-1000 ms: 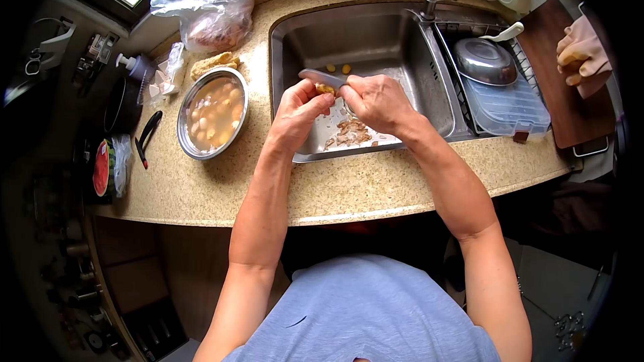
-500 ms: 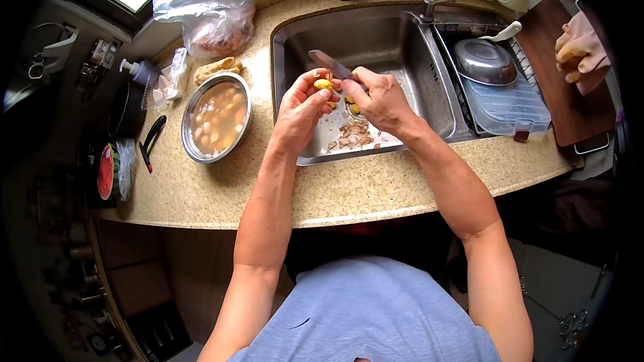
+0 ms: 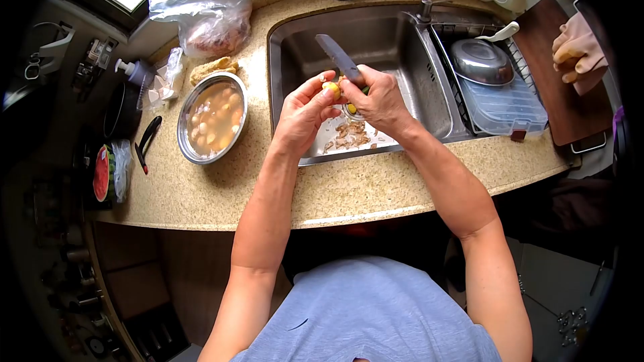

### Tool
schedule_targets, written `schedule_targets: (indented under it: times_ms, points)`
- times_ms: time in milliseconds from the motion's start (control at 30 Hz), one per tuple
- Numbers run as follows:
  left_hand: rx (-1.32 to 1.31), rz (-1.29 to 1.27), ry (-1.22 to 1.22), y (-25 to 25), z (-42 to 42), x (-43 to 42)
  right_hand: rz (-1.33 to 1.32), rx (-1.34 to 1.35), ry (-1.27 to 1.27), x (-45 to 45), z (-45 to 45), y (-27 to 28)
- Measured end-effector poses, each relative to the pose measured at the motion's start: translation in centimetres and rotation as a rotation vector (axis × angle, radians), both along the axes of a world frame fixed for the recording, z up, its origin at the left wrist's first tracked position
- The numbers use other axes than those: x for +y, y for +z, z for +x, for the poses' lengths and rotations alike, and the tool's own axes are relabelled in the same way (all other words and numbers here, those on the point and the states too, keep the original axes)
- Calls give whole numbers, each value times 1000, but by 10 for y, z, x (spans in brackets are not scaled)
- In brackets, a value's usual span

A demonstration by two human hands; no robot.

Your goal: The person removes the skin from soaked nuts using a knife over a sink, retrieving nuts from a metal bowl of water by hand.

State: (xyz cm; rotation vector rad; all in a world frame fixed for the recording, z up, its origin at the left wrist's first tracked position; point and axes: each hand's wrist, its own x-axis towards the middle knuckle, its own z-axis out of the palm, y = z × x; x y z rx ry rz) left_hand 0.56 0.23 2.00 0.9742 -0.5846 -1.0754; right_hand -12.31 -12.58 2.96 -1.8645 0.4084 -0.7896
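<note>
Over the sink (image 3: 288, 60), my left hand (image 3: 305, 108) pinches a small yellow piece of food (image 3: 332, 88) between thumb and fingers. My right hand (image 3: 381, 99) is closed round the handle of a knife (image 3: 339, 55), its blade pointing up and to the left. The right thumb is close to the yellow piece. Below the hands, brown peelings (image 3: 350, 135) lie in the sink, with a few yellow pieces (image 3: 352, 108) near the drain. Left of the sink, a metal bowl (image 3: 182, 135) holds cloudy liquid with several pale round pieces.
Behind the bowl are a yellowish cloth-like item (image 3: 213, 69) and a plastic bag (image 3: 218, 30). A black-handled tool (image 3: 145, 142) and a cut watermelon (image 3: 102, 174) are at the left. Right of the sink stand a dish rack with a metal lid (image 3: 481, 62) and a brown board (image 3: 560, 80).
The knife blade has swung from nearly level to steeply upright. My left hand has turned and its fingers have opened somewhat around the yellow piece, which now shows more.
</note>
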Motion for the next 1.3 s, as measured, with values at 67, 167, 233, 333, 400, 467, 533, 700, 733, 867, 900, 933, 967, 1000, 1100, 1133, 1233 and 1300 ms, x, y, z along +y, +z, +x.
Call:
schedule_targets:
  times_ms: [67, 167, 233, 333, 400, 467, 533, 700, 733, 867, 900, 933, 967, 1000, 1100, 1133, 1233, 1300]
  points:
    - [6, 11, -4, 1, 1, 0, -30, 79, -83, -3, -2, 4]
    - [49, 18, 18, 3, 3, 1, -92, 110, -175, -8, -3, 5]
    - [77, 9, 23, 2, 6, 3, -84, 96, -192, -13, -3, 2]
    - [141, -37, 30, 1, 10, 4, -151, 187, -178, -13, -5, 7]
    - [214, -88, 82, -2, 9, 2, -216, 228, -146, -9, -4, 6]
    - [337, -190, 107, -5, 9, 2, -332, 157, -75, -3, -3, -2]
    - [332, -214, 84, -9, 11, 1, -347, 183, -4, 4, -2, -3]
    - [336, -211, 106, -14, 9, -2, -413, 255, -16, 5, -2, -3]
    - [336, -209, 105, -17, 10, -2, -392, 292, -45, 4, -1, -4]
    - [337, -237, 97, -18, 11, -4, -366, 257, -78, 1, -3, -2]
    - [350, -239, 103, -17, 10, -3, -366, 256, -77, 1, -3, -3]
    - [349, -240, 103, -16, 10, -3, -371, 252, -44, 2, -2, -4]
    - [342, -233, 110, -15, 9, -2, -375, 248, -12, 2, -2, -5]
    - [335, -225, 114, -16, 8, -2, -374, 249, -15, 2, -2, -5]
    - [318, -201, 110, -15, 7, -2, -344, 366, -55, -1, -4, -2]
    - [316, -200, 108, -13, 6, -3, -342, 308, -46, 0, -4, -1]
    - [337, -195, 132, -11, 7, -3, -369, 243, -22, 0, -2, -6]
    - [300, -206, 120, -15, 9, -1, -391, 240, -10, -1, -2, -8]
